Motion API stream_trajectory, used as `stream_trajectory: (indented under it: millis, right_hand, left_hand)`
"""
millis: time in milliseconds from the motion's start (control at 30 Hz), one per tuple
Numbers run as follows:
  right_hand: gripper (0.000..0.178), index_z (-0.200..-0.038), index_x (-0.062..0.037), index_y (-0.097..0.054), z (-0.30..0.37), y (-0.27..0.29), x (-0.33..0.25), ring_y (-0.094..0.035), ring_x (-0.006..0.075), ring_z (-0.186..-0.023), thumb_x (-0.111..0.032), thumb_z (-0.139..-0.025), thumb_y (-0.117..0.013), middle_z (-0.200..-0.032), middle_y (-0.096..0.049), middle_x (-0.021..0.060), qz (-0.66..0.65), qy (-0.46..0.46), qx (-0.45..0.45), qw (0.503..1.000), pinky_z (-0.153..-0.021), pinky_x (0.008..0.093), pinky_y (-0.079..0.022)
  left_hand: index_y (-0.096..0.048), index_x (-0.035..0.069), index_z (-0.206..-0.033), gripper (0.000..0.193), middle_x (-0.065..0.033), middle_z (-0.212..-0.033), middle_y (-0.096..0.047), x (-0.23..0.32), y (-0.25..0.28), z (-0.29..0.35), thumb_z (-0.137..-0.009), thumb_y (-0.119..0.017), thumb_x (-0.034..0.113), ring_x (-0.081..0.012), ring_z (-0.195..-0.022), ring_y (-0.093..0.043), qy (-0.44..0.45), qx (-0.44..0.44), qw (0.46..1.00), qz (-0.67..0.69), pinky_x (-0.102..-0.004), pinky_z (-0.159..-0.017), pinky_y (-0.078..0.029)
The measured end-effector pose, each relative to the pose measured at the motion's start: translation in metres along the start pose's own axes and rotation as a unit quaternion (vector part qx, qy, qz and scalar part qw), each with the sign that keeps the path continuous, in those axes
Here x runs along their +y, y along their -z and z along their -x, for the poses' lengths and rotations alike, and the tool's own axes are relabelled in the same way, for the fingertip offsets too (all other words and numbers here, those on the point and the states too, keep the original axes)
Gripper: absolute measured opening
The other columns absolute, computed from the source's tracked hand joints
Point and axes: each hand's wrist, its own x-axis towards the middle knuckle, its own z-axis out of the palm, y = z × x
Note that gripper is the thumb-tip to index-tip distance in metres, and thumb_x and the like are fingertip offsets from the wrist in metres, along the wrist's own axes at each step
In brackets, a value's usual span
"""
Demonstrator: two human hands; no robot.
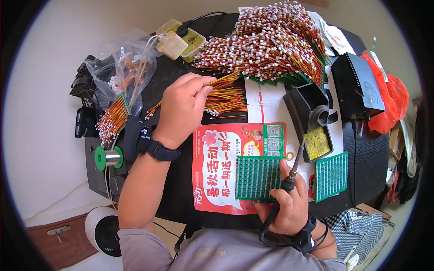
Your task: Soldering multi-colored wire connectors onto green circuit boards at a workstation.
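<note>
Surface: a dark round surface (181, 198) on a pale floor; a white fan (103, 229) stands on the floor at lower left.
Far left: a clear plastic bag (118, 67) holds wire leads; just below it lie a green solder spool (107, 158) and a short bundle of leads (112, 118).
My left hand (183, 108): the grip is closed, thumb and fingertips pinching a few red-and-yellow wire leads (224, 97) from the loose bundle lying just to its right. A black wristband sits on that wrist.
Rear centre: a yellow-and-white power strip (181, 39); to its right, a large heap of leads with white connectors (271, 43).
Leaflet: a red rectangular leaflet (212, 171) with white lettering and a pink flower lies flat at centre, between my two hands.
Circuit panel: a green panel (255, 177) rests on the leaflet, touching my right hand at its lower right corner.
My right hand (287, 205): the grip is wrapped fully around the black handle of a soldering iron (294, 167), tip pointing up and away from me, beside the panel's right edge.
Right side: a black iron stand with a yellow sponge (316, 142), a second green panel (331, 175), a black station box (359, 88), an orange-red bag (389, 99).
</note>
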Motion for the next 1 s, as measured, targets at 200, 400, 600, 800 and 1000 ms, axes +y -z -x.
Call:
stream_trajectory:
  millis: [200, 400, 600, 800, 1000]
  right_hand:
    - [0.050, -0.107, -0.0058, -0.052, 0.000, 0.001, 0.000, -0.054, 0.0517, -0.119, -0.016, -0.068, -0.082, -0.138, -0.048, 0.0414, 0.004, -0.002, -0.004, 1.000, -0.101, 0.0541, -0.043]
    - [0.050, -0.107, -0.0058, -0.053, 0.000, 0.002, -0.001, -0.054, 0.0514, -0.119, -0.016, -0.067, -0.083, -0.138, -0.047, 0.0409, 0.003, -0.003, -0.006, 1.000, -0.101, 0.0540, -0.043]
    - [0.050, -0.106, -0.0062, -0.053, 0.000, 0.002, 0.000, -0.055, 0.0510, -0.119, -0.016, -0.067, -0.083, -0.139, -0.047, 0.0406, 0.003, -0.005, -0.009, 1.000, -0.100, 0.0538, -0.044]
    - [0.052, -0.107, -0.0063, -0.051, -0.002, 0.003, -0.001, -0.055, 0.0513, -0.118, -0.015, -0.067, -0.083, -0.140, -0.046, 0.0409, 0.008, -0.002, -0.013, 1.000, -0.099, 0.0543, -0.044]
    - [0.054, -0.108, -0.0062, -0.050, -0.002, 0.002, 0.000, -0.055, 0.0518, -0.117, -0.014, -0.066, -0.083, -0.141, -0.045, 0.0413, 0.010, 0.008, -0.013, 1.000, -0.098, 0.0554, -0.045]
  left_hand:
    - [-0.071, -0.004, -0.106, 0.018, -0.0142, -0.091, -0.070, -0.001, -0.003, 0.001, -0.090, -0.064, -0.001, -0.0228, -0.079, -0.067, 0.029, -0.008, 0.999, 0.032, -0.0306, -0.071, -0.052]
    - [-0.072, -0.004, -0.108, 0.018, -0.0091, -0.084, -0.068, -0.007, -0.008, 0.005, -0.092, -0.065, 0.002, -0.0162, -0.070, -0.064, 0.129, -0.001, 0.978, 0.162, -0.0300, -0.064, -0.050]
    - [-0.070, -0.004, -0.117, 0.023, -0.0044, -0.089, -0.071, 0.020, -0.001, 0.019, -0.096, -0.063, 0.005, -0.0087, -0.078, -0.064, 0.274, -0.020, 0.935, 0.224, -0.0240, -0.070, -0.052]
    - [-0.071, -0.003, -0.106, 0.022, -0.0158, -0.094, -0.067, 0.041, -0.007, 0.071, -0.086, -0.066, -0.005, -0.0289, -0.076, -0.067, 0.076, -0.024, 0.997, 0.022, -0.0334, -0.071, -0.054]
    - [-0.070, 0.000, -0.103, 0.027, -0.0114, -0.098, -0.067, 0.036, -0.001, 0.084, -0.076, -0.070, -0.005, -0.0312, -0.093, -0.065, -0.062, -0.077, 0.992, -0.084, -0.0445, -0.091, -0.051]
